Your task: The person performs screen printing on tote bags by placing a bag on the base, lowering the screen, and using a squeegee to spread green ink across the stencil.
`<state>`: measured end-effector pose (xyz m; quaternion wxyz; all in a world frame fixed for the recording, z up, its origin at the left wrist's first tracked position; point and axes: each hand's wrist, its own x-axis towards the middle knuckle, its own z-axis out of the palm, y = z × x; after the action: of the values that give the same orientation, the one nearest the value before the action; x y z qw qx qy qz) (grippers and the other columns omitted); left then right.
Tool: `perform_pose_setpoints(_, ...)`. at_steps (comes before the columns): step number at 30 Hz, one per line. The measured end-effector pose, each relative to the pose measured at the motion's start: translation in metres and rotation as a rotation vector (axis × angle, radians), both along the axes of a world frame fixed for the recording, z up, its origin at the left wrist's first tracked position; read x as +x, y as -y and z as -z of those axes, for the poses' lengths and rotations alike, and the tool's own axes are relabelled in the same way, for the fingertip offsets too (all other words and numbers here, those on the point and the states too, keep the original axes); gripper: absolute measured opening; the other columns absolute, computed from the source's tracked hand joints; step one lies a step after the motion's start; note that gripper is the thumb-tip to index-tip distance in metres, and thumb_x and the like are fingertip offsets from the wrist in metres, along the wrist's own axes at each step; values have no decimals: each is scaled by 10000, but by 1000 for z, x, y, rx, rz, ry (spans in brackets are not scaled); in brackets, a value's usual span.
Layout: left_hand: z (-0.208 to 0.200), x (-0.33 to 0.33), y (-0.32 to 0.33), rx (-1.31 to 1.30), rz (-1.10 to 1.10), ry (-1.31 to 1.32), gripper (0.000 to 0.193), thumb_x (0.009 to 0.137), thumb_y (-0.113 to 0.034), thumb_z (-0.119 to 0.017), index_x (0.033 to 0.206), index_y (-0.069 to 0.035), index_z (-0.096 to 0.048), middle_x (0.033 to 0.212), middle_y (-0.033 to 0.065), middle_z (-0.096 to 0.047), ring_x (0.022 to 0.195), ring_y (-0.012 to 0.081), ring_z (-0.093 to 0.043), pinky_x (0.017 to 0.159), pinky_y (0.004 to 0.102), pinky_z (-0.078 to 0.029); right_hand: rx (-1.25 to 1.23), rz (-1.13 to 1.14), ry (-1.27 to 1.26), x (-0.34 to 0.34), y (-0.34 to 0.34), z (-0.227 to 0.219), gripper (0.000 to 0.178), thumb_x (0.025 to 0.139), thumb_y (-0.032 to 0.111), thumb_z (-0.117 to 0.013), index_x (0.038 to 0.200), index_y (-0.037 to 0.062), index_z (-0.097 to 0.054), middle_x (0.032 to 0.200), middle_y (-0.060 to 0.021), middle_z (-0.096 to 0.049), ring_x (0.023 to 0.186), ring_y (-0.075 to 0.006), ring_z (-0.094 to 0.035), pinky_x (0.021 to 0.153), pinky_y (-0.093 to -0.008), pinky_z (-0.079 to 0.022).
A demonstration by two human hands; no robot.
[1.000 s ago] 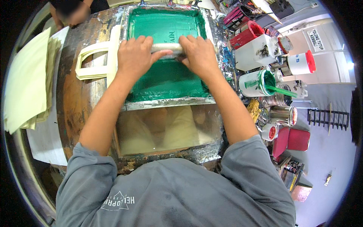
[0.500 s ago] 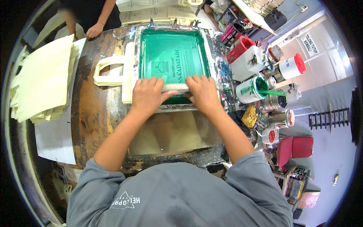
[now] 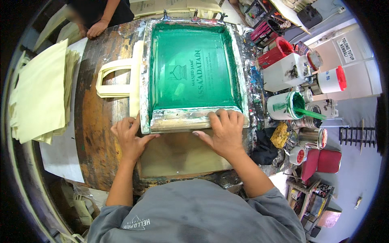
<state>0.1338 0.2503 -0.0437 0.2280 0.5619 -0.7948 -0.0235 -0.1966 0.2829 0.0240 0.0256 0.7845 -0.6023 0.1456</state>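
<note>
A screen printing frame (image 3: 144,81) lies on the worktable, its mesh coated in green ink and showing a printed design. Along its near end runs a pale, paint-streaked wooden bar (image 3: 182,119); I cannot tell whether a squeegee lies against it. My right hand (image 3: 227,131) grips this near end, fingers over the top and thumb at the lower edge. Beside the near left corner, my left hand (image 3: 130,138) is open, fingers apart, index finger close to the frame's side. A cream fabric bag (image 3: 135,77) lies partly under the frame, its handle (image 3: 101,81) sticking out left.
Cream bags are stacked (image 3: 38,93) at the left. Another person's hand (image 3: 98,29) rests on the table's far left edge. At the right stand a green ink tub (image 3: 279,106), a red container (image 3: 277,52), several cans and a yellow sponge (image 3: 279,135). Clamps (image 3: 195,15) hold the frame's far edge.
Both hands have come back toward me from over the mesh, where they held a squeegee. The left hand has let go and moved left; the right now holds the frame's near end.
</note>
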Motion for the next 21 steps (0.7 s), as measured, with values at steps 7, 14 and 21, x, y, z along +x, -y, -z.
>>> perform_pose_setpoints(7,-35,-27,-5,167,-67,-731,900,747,-313,-996,1493,30,-628,1205,118,-744,1045,195,-660,997,362,-485,-120,-35,-14,-8,13,-56,700,878,727,-694,1119,69,-685,1010,-105,-587,961,-333,-542,895,-491,-379)
perform_pose_setpoints(14,-103,-50,46,-72,0,-935,1079,804,-283,-976,1658,7,-384,1438,212,-645,1316,283,-614,1109,414,-487,-590,-35,-84,-21,98,-142,533,905,613,-733,966,87,-671,823,-93,-599,828,-333,-602,748,-466,-404)
perform_pose_setpoints(21,-34,-30,68,-73,124,-59,791,880,-351,-856,1550,-60,-554,1430,186,-631,1330,406,-563,1128,535,-445,-635,-17,-24,-14,137,-197,578,963,610,-714,962,33,-742,757,-132,-648,763,-357,-659,732,-459,-462)
